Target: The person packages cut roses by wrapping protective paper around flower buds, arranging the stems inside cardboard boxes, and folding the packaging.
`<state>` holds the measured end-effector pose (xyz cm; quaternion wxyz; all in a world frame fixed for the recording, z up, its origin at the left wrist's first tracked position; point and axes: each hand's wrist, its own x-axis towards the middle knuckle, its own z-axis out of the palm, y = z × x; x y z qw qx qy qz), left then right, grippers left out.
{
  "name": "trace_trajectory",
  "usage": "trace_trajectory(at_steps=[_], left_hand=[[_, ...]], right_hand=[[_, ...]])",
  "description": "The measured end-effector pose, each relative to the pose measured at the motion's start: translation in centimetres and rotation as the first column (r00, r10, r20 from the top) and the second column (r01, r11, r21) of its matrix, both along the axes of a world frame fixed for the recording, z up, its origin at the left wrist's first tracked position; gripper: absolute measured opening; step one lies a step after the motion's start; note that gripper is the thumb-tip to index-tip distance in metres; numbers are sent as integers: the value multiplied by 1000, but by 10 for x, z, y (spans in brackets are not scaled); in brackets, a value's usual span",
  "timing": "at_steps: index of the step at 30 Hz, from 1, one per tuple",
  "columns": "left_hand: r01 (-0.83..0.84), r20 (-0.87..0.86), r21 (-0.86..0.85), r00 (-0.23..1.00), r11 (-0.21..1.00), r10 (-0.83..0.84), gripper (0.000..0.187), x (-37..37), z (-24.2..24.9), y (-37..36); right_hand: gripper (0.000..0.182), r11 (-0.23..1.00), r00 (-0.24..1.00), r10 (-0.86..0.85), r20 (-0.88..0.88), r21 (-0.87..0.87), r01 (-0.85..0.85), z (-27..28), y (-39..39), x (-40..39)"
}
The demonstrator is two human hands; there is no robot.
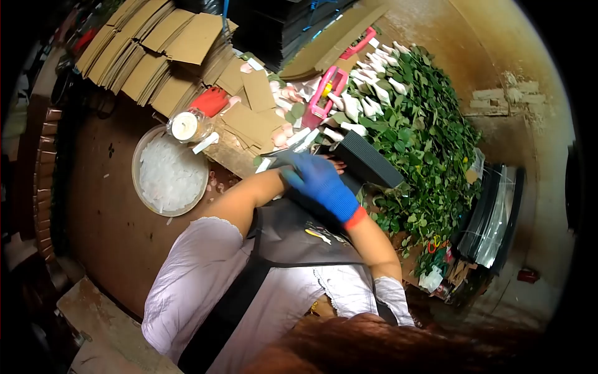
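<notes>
Dark ridged board (369,161) is lying tilted between the left hand (338,165) and the leafy stems (414,140). Left fingers are showing beside it; I cannot tell whether they are pinching it. The blue-gloved right hand (316,183) is hiding the left wrist, its fingers too blurred to tell their spread. Beyond, pale buds (351,108) are lying beside 2 pink-framed objects (313,117); leftward, white strips (171,174) are filling a round tub (163,214).

Light pools centrally — edges curve into black
</notes>
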<state>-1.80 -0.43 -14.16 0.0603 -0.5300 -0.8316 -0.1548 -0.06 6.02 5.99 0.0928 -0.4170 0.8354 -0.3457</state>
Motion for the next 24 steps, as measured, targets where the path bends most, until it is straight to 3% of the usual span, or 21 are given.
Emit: trace_trajectory(at_steps=[2, 4, 5, 10, 13, 14, 17, 18, 19, 21, 23, 24], left_hand=[[-5, -17, -14, 1000, 1000, 5, 66, 0, -5, -1], [-19, -19, -20, 1000, 1000, 19, 64, -4, -6, -2], [-20, -9, -11, 1000, 1000, 20, 63, -2, -7, 0], [7, 172, 101, 985, 995, -24, 56, -6, -3, 1], [-23, 303, 330, 949, 944, -83, 62, -4, -46, 19], [-33, 314, 337, 946, 941, -79, 69, -2, -57, 26], [-39, 416, 473, 891, 880, -184, 70, 3, -34, 16], [-185, 760, 419, 608, 889, -231, 74, 2, 15, 5], [-143, 703, 411, 678, 901, -213, 73, 3, 6, 5], [-59, 565, 391, 803, 918, -189, 72, 3, -20, 9], [-51, 343, 280, 938, 959, -50, 68, 1, -15, 11], [-39, 3, -39, 999, 998, 39, 63, -1, 5, 3]], right_hand=[[35, 997, 977, 4, -214, 77, 13, -36, -46, -30], [52, 946, 976, 61, -210, 324, 11, -69, -89, -59], [62, 948, 952, 34, -305, 312, 66, -94, -101, -66], [75, 776, 978, -34, -204, 611, 155, -119, -114, -88], [64, 824, 976, -137, -172, 527, 209, -94, -89, -90], [48, 937, 965, -167, -203, 273, 219, -88, -71, -83], [34, 966, 968, -216, -130, 116, 231, -13, -28, -48], [31, 972, 966, -228, -120, 35, 233, -5, -7, -36], [28, 970, 964, -243, -112, -46, 239, 2, 15, -25], [25, 918, 895, -396, 202, 112, 381, -9, 64, 1], [24, 861, 678, -500, 539, 221, 458, -41, 110, 17], [24, 842, 509, -497, 703, 247, 480, -64, 131, 20]])
